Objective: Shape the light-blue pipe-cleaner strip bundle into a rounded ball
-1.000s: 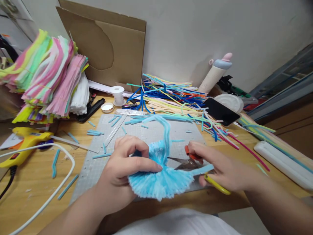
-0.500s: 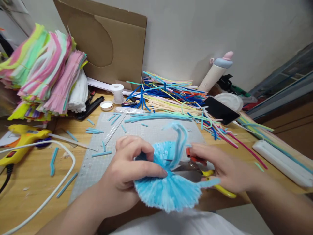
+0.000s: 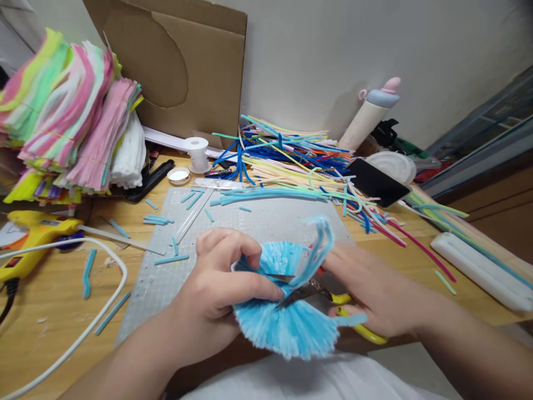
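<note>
A light-blue fan-shaped piece made of pipe cleaners (image 3: 291, 330) is pinched near its middle by my left hand (image 3: 227, 283), thumb on top. Two or so pipe cleaner ends (image 3: 318, 253) stand up from its centre, and another sticks out at the lower right. My right hand (image 3: 366, 289) holds yellow-handled scissors (image 3: 312, 289), some of whose grip also looks red. The scissor blades are spread around the centre of the blue piece, at the base of the upright ends, close to my left thumb. My right fingertips are partly hidden behind the blue piece.
Cut blue pipe cleaner bits lie on the grey cutting mat (image 3: 166, 289) and table. A yellow glue gun (image 3: 33, 239) with a white cable is at left, below bundled pipe cleaners (image 3: 66, 111). Loose pipe cleaners (image 3: 287, 150), a phone (image 3: 377, 182) and a bottle (image 3: 366, 119) are behind.
The scissors have moved left, so their blades now reach around the centre of the blue piece. My right hand came closer to my left. The view has shifted slightly.
</note>
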{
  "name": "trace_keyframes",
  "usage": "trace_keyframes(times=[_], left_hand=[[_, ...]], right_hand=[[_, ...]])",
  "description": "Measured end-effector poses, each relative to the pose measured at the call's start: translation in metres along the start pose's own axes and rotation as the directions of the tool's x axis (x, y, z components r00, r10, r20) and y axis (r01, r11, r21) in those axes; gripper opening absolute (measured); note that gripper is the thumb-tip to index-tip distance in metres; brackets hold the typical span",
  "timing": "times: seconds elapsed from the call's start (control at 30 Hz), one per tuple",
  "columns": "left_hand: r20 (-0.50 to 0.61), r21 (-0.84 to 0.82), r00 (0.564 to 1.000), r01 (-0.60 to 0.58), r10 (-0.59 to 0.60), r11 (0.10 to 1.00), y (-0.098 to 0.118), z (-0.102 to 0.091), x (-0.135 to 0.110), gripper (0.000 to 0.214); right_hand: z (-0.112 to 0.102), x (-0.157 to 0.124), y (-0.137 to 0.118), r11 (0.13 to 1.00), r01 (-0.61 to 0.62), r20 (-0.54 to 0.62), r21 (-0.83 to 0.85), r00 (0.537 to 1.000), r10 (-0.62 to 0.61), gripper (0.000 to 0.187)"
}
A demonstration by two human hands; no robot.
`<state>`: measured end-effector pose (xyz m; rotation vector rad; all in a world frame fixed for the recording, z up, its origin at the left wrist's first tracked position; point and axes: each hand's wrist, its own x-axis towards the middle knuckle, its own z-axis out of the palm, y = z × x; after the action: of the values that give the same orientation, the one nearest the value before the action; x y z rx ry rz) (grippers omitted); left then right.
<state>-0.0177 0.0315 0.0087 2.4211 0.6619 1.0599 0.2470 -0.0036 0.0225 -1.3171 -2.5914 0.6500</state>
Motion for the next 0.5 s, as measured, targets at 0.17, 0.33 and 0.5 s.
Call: trace_keyframes(times=[0.17, 0.33, 0.5], left_hand=[[-0.021, -0.013, 1.000, 0.023, -0.023, 1.000, 0.0019, 0.0005, 0.0004, 0.017], [-0.030, -0.029, 1.000, 0.008, -0.009, 1.000, 0.0021, 0.0004, 0.0001, 0.019], [-0.046, -0.024, 0.999, 0.025, -0.026, 0.999, 0.0027, 0.0011, -0.0009, 0.018]], right_hand=[[0.0032, 0.0021, -0.0014, 0.999, -0.022, 0.049, 0.041, 0.999, 0.020, 0.052], [0.0078, 0.0036, -0.0023, 0.994, -0.003, 0.035, 0.105, 0.999, 0.000, 0.053], [0.0095, 0.0061, -0.0012, 0.997, -0.022, 0.037, 0.079, 0.999, 0.019, 0.055]])
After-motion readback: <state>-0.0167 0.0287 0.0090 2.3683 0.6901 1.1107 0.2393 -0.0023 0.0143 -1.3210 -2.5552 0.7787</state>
